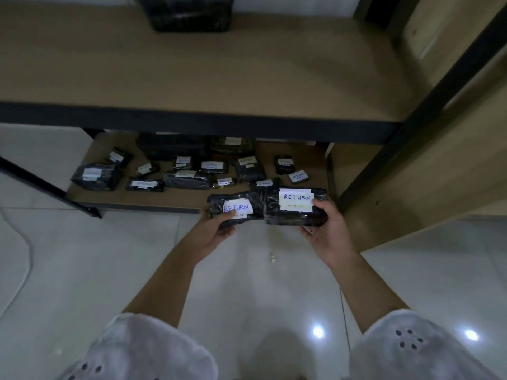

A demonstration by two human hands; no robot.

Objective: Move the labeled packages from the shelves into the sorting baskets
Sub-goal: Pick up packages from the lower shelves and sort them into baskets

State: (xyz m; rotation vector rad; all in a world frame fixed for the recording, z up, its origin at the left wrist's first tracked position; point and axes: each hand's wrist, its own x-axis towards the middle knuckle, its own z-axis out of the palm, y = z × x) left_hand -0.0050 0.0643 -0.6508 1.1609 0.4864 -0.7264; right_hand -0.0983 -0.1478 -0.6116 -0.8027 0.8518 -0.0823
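We've got two at once here. The left grip (216,234) is curled round the left pack (252,207), thumb pressed on its RETURN label. The right grip (326,231) clasps the right pack (288,218) from its 3 o'clock end, thumb beside its own RETURN label. Both packs are in the air over the floor (247,283), end to end and touching or nearly so in the middle, just in front of the lower shelf (178,197).

Both labels face up and read the same, so we judge both belong in one basket. No basket is in view, so we'll have to turn and find it before letting go. The black wrap looks slick and glossy. We'd want fingers well under each pack, not only pinching the edges, and the left thumb could slide off the label so the word can be read at the drop.

Carry them level and apart so they don't knock each other loose. Watch the small white bit (272,257) on the floor at 6 o'clock from the packs; we'd step around it.

Plenty is left: a heap (186,179) of labelled packs lies on the lower shelf from 10 to 12 o'clock, and one dark parcel (189,15) sits on the upper shelf (192,78).
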